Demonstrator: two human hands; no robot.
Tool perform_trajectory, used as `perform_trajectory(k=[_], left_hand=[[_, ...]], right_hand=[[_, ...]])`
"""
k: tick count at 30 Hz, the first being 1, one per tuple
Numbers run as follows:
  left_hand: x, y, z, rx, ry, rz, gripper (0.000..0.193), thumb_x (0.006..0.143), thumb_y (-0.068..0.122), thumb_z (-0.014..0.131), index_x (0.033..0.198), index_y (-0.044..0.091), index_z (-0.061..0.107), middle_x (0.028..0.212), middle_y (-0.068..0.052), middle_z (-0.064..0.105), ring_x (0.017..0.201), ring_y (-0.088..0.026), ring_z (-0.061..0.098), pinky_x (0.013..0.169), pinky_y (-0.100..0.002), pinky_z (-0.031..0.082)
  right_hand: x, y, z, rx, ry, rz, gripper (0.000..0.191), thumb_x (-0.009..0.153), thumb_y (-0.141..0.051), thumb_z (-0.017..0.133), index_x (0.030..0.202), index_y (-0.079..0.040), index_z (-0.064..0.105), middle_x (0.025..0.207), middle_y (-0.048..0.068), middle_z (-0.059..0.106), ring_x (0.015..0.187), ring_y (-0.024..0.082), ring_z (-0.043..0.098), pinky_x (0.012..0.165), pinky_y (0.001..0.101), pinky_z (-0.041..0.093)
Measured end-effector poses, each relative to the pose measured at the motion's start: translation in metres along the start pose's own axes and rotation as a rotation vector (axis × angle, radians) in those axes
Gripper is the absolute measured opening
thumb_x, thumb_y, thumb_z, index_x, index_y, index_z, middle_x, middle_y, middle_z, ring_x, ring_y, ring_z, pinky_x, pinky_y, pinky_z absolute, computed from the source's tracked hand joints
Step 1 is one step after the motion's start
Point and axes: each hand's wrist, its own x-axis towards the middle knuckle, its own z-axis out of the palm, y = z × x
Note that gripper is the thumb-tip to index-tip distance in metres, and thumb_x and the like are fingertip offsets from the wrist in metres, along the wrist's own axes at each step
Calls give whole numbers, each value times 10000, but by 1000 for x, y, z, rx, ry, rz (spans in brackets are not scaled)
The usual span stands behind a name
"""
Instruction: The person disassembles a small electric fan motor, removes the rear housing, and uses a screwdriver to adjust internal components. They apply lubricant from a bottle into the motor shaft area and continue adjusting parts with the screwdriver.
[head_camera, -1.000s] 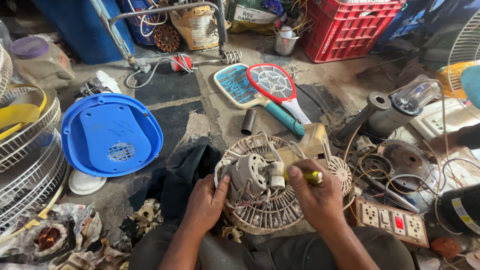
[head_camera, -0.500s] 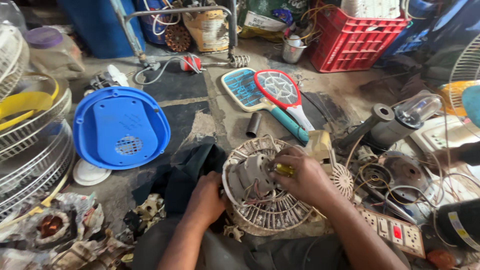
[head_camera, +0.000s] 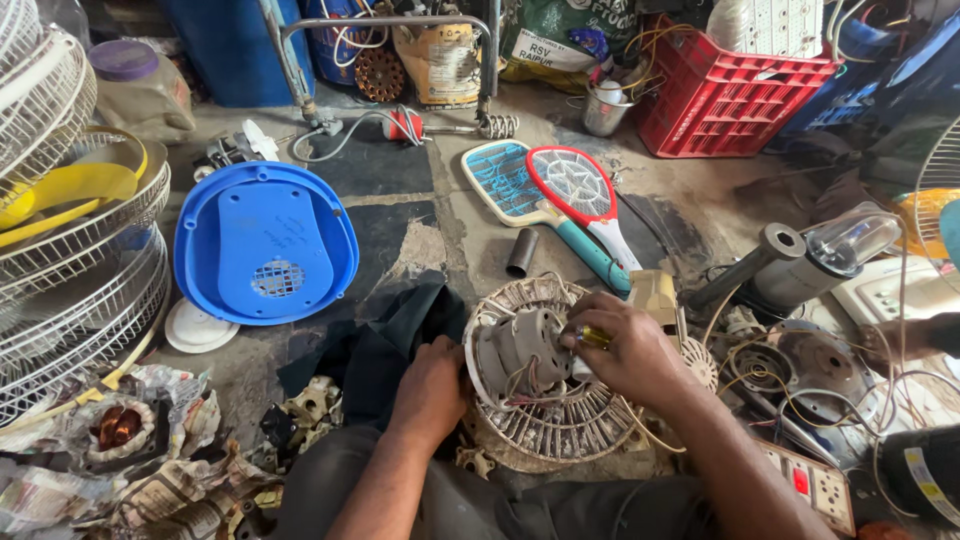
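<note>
Atop the grille, my left hand braced the motor; right fingers pinched a yellow-handled tool, which might slip onto loose wires.

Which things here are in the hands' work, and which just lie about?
In hand: fan motor on its round grille, steadied by the left hand; yellow-handled tool in the right hand.
Lying about: blue cover, two racket zappers, red crate, socket board.
</note>
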Motion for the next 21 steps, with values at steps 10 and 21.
perform_trajectory(k=[10, 21], left_hand=[[4, -6, 6, -2, 76, -4, 156, 811, 91, 701, 964, 58, 700, 1003, -124, 652, 998, -373, 617, 838, -488, 519], [5, 0, 4, -3, 43, -16, 146, 811, 102, 703, 952, 66, 693, 1022, -116, 658, 1007, -366, 622, 855, -483, 524]], right_hand=[[-3, -10, -20, -29, -69, 125, 341, 795, -221, 803, 1107, -88, 774, 1182, 57, 719, 943, 224, 756, 831, 354, 611], [3, -6, 1, -127, 93, -142, 186, 803, -180, 747, 902, -25, 723, 953, 125, 725, 867, 352, 709, 754, 437, 554]])
